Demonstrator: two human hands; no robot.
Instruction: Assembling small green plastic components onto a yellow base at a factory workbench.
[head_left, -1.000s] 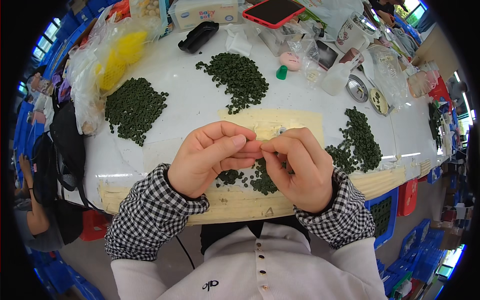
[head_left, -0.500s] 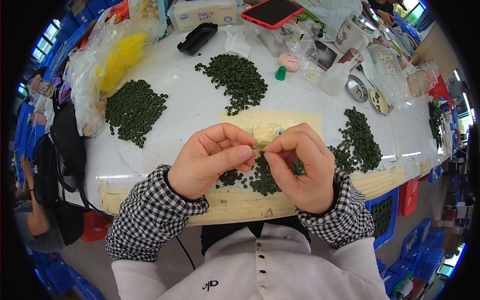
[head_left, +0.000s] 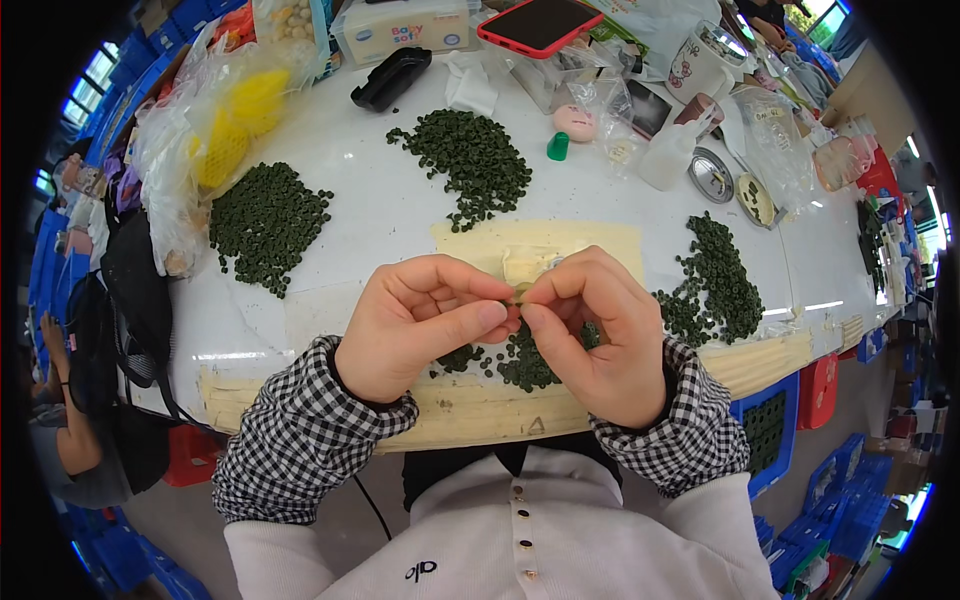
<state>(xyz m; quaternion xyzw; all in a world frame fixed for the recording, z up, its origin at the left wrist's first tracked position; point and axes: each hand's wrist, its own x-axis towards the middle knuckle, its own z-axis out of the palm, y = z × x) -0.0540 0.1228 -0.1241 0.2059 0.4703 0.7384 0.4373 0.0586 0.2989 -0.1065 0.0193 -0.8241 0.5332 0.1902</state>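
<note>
Left hand (head_left: 400, 330) and right hand (head_left: 610, 345) at near side of pale yellow sheet (head_left: 470, 238) on tabletop (head_left: 365, 225) — fingers of both pinched narrow on tiny green piece (head_left: 514, 303), mostly hidden. Around sheet, dark green pieces: left heap (head_left: 268, 228), far heap (head_left: 470, 160), right heap (head_left: 724, 272), near heap (head_left: 524, 368) partly covered by hands. Green cap (head_left: 558, 147), pink rounded item (head_left: 575, 122) — beyond sheet's right half.

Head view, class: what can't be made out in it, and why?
Head view: the small piece between the left hand and right hand: shape too small, partly covered by both.
Head view: the near dark green pile: extent partly hidden by the right hand.
Head view: the pale buttoned top: cut off by the lower edge.
</note>
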